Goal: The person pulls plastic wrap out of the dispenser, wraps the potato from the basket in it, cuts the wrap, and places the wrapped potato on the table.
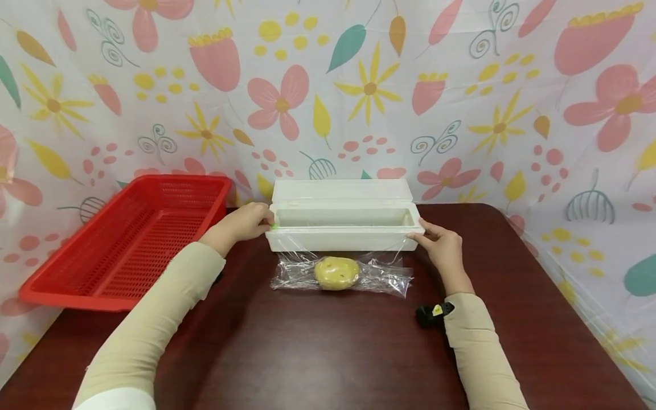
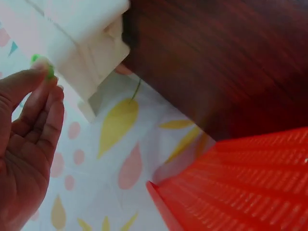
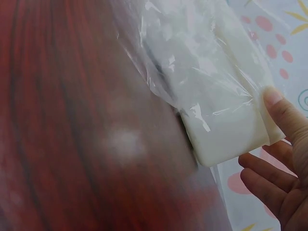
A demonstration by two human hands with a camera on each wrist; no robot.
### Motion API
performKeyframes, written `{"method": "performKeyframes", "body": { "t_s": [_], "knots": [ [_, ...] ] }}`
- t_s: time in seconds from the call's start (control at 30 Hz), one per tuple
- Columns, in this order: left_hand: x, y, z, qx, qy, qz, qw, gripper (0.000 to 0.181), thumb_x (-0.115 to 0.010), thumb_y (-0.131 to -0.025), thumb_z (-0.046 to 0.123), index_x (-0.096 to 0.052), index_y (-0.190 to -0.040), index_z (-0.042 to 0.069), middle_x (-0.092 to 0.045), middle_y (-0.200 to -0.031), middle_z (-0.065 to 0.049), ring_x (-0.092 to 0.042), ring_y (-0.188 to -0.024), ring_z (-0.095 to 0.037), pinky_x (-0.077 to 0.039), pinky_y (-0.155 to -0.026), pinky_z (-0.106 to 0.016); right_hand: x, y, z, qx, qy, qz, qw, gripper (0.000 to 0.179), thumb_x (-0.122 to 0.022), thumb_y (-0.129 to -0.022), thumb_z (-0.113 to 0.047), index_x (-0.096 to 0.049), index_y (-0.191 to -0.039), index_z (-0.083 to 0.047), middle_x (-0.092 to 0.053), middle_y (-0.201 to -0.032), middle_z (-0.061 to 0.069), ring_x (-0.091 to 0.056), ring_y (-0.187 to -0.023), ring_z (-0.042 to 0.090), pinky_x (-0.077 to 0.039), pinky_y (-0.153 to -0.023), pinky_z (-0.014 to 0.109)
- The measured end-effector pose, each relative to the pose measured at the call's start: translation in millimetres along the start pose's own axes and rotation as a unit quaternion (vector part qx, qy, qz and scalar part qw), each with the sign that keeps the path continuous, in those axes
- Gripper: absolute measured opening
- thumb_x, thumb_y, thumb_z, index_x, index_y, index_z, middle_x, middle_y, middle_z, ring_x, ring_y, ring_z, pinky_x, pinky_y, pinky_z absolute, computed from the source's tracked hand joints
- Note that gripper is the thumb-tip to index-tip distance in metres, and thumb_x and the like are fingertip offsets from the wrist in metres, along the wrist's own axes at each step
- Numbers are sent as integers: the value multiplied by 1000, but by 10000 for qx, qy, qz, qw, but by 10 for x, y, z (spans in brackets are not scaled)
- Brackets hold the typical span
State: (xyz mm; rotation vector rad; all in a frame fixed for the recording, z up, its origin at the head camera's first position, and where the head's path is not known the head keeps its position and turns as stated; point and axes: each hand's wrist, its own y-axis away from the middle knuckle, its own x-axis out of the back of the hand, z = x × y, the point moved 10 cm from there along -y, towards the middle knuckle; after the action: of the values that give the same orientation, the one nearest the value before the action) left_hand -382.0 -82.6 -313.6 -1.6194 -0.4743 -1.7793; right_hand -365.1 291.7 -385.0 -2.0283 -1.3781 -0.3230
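A long white cling film dispenser [image 1: 340, 241] with its lid [image 1: 340, 191] raised stands at the back of the table. Clear cling film [image 1: 385, 278] runs from its front edge and covers a yellow potato [image 1: 336, 274] lying just before it. At the dispenser's left end, my left hand [image 1: 242, 222] pinches a small green slider [image 2: 50, 72] between thumb and finger. My right hand [image 1: 445, 249] holds the right end, the thumb on the front edge and the other fingers around the end. In the right wrist view, wrinkled film [image 3: 192, 57] hangs over the dispenser's front [image 3: 226, 139].
A red perforated basket [image 1: 169, 228] sits at the left, close to my left forearm. The dark brown table [image 1: 318, 353] ends just behind the dispenser, where a flower-patterned curtain [image 1: 461, 85] hangs. A black wrist strap device [image 1: 430, 314] is by my right sleeve.
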Motion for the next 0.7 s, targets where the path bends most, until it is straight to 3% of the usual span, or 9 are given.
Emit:
{"method": "performKeyframes", "body": {
  "t_s": [0.2,0.47,0.57,0.7],
  "knots": [
    [4,-8,26,-71,-29,12,10000,30,-59,-76,-11,-43,-58,7,-32,-59,2,-32,-62,-16,-30,-60,-27,-5,4,18,-14,18,-19,10000,49,-78,-77,-25,-63,-122,-10,-68,-106,17,-69,-87,23,-41,-53,7],
    [19,-8,0,188,-22,3,9998,28,-62,-79,-9,-49,-61,8,-40,-60,-1,-36,-64,-17,-33,-61,-28,20,-7,26,-28,-50,81,10000,49,-78,-77,-23,-64,-122,-9,-68,-109,17,-69,-89,29,-41,-53,7],
    [15,11,-26,469,-153,36,9988,25,-62,-80,-7,-52,-63,7,-43,-63,-3,-39,-64,-18,-35,-62,-28,7,-4,36,-82,-65,25,9999,49,-77,-79,-25,-63,-123,-10,-67,-111,17,-68,-92,31,-41,-54,7],
    [-36,101,-63,1122,-434,95,9927,12,-62,-84,-1,-62,-75,7,-56,-74,-7,-51,-69,-21,-44,-64,-31,-31,26,45,-23,-14,-52,10000,50,-76,-80,-26,-61,-125,-11,-67,-112,18,-68,-90,33,-42,-53,8]
  ]
}}
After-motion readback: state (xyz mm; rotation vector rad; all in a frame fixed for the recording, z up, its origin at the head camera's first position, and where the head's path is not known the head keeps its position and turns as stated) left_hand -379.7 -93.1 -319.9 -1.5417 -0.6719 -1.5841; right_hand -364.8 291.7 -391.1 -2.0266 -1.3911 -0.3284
